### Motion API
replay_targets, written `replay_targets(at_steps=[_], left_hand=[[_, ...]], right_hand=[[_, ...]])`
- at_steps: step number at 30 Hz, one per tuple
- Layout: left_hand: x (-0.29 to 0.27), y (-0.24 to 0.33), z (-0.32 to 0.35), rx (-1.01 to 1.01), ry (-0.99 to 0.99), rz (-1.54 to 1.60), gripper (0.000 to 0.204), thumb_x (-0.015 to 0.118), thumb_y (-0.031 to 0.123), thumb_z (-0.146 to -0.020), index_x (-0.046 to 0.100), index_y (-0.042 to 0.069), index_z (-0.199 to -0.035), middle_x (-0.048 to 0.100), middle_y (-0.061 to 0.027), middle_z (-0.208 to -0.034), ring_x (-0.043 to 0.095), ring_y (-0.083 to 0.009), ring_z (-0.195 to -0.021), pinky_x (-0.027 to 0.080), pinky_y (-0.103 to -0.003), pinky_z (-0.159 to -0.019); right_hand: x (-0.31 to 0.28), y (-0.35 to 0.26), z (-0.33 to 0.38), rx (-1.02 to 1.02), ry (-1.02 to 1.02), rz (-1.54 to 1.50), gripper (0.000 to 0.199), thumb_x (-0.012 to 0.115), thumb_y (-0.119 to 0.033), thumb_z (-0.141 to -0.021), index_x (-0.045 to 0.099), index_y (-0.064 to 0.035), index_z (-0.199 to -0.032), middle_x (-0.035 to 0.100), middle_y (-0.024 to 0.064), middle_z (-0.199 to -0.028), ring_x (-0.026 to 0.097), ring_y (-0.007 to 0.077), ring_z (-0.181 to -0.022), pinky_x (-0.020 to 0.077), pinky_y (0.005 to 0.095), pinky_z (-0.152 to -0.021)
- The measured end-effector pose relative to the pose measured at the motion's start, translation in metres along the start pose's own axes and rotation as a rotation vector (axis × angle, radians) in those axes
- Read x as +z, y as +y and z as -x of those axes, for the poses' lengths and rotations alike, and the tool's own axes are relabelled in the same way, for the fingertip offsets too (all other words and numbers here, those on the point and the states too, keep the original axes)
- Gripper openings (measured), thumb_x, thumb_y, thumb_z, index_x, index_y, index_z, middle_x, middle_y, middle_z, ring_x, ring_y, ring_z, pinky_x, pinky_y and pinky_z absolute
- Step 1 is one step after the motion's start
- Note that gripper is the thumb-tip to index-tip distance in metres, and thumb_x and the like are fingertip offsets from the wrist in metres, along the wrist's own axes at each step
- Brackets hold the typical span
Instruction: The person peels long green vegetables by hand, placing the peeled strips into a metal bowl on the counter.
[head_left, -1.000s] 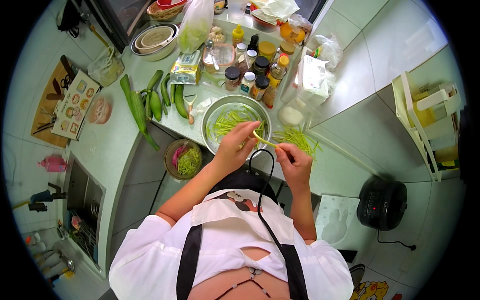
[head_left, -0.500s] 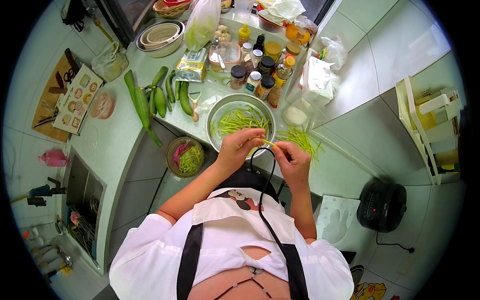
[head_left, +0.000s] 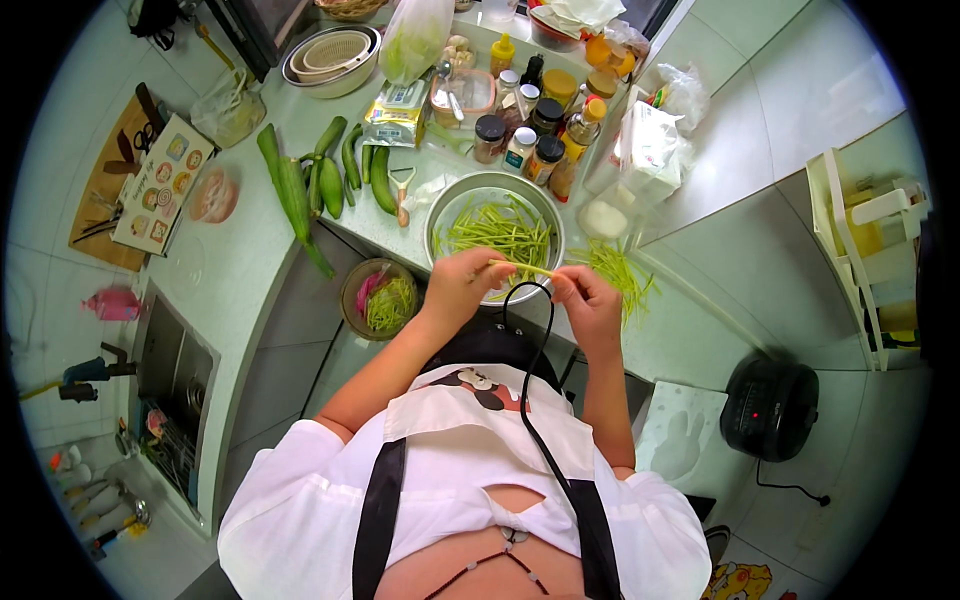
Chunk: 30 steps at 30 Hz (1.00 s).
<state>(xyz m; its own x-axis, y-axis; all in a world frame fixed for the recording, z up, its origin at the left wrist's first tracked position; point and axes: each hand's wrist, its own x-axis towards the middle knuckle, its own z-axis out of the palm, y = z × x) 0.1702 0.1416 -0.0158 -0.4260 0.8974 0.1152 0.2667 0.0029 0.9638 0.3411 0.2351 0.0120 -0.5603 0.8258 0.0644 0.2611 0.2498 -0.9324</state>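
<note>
Above the near part of a round metal bowl [head_left: 429,237], a thin green vegetable stem [head_left: 526,267] is stretched between my two hands. My left hand [head_left: 462,288] pinches its left end, and my right hand [head_left: 592,305] pinches the right end. Many similar green stems [head_left: 500,230] lie in the bowl. To the bowl's right, a loose pile of stems [head_left: 622,272] rests on the counter, partly behind my right hand. Below the counter edge on the left is a round bin [head_left: 347,308] with thin green scraps [head_left: 388,305] and something pink inside.
Jars and bottles [head_left: 546,117] crowd the counter behind the bowl. Left of it lie a peeler [head_left: 403,200], several green gourds [head_left: 330,180] and a yellow-white packet [head_left: 397,112]. The sink [head_left: 175,350] is far left; a black appliance [head_left: 770,408] stands right. A black cord [head_left: 527,400] hangs before my chest.
My hands have moved slightly apart, and the stem between them now shows at greater length. The whole view has shifted a little.
</note>
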Motion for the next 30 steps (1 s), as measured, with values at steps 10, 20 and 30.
replay_targets(at_steps=[10,20,30], left_hand=[[-0.089,-0.121,0.057,-0.274,0.486,-0.106,0.014,0.064,0.015,-0.081,0.065,0.002,-0.084,0.058,-0.0043,-0.073,0.053,-0.0106,-0.061,0.042,-0.026,-0.058],[-0.133,-0.157,0.093,-0.278,0.482,-0.677,0.014,0.065,0.019,-0.077,0.064,0.005,-0.079,0.062,-0.0066,-0.090,0.059,-0.0240,-0.082,0.045,-0.035,-0.070],[-0.148,-0.196,0.078,-0.265,0.256,-1.045,0.018,0.070,0.023,-0.071,0.064,0.009,-0.081,0.060,-0.0055,-0.086,0.055,-0.0251,-0.089,0.042,-0.039,-0.077]], right_hand=[[-0.001,0.040,-0.008,0.150,0.042,-0.059,0.018,0.060,-0.021,-0.088,0.064,-0.0033,-0.088,0.059,-0.0010,-0.065,0.048,0.0037,-0.055,0.0333,0.0193,-0.050],[0.044,0.035,-0.021,0.155,-0.052,-0.080,0.017,0.058,-0.020,-0.089,0.064,-0.0041,-0.092,0.060,-0.0021,-0.068,0.042,0.0019,-0.052,0.0314,0.0182,-0.046],[0.057,0.033,-0.007,0.167,0.047,-0.046,0.015,0.058,-0.018,-0.089,0.064,-0.0038,-0.091,0.060,-0.0018,-0.067,0.042,0.0021,-0.050,0.0313,0.0180,-0.046]])
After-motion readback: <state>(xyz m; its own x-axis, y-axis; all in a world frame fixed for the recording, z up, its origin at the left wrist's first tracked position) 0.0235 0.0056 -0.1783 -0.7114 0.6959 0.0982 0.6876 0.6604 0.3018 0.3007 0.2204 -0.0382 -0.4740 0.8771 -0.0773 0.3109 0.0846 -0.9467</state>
